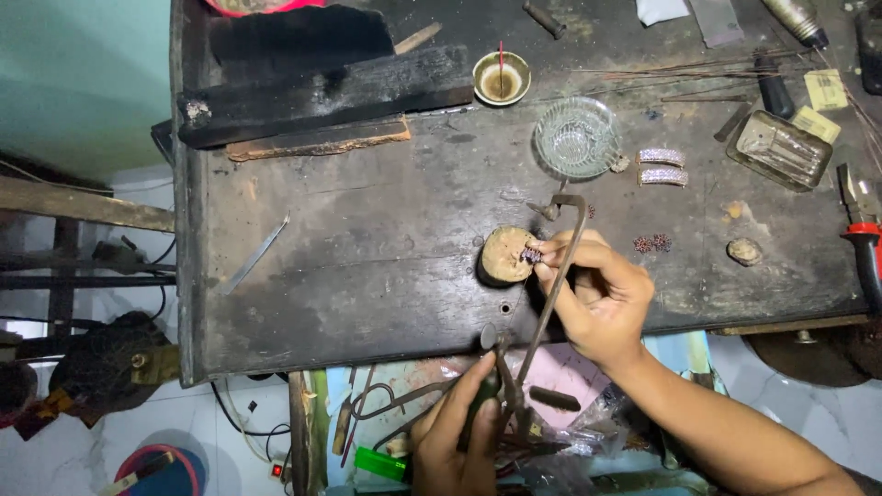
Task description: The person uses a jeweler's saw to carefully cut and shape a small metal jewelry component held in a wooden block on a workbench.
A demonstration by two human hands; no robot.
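Note:
My right hand (593,289) pinches a small purple-stoned jewellery piece (531,253) against a round wooden peg (502,257) near the front edge of the dark workbench (367,239). My left hand (459,432), lower and below the bench edge, grips the dark handle of a thin metal saw frame (549,303). The frame rises past my right fingers, and its top bend lies just above the piece.
A glass bowl (576,136), two stone-set curved bars (661,166), small red stone clusters (651,243), a glass tray (779,149) and red-handled pliers (864,241) lie to the right. Black wooden blocks (322,83) and a small bowl (502,79) sit at the back. A thin metal strip (257,255) lies left.

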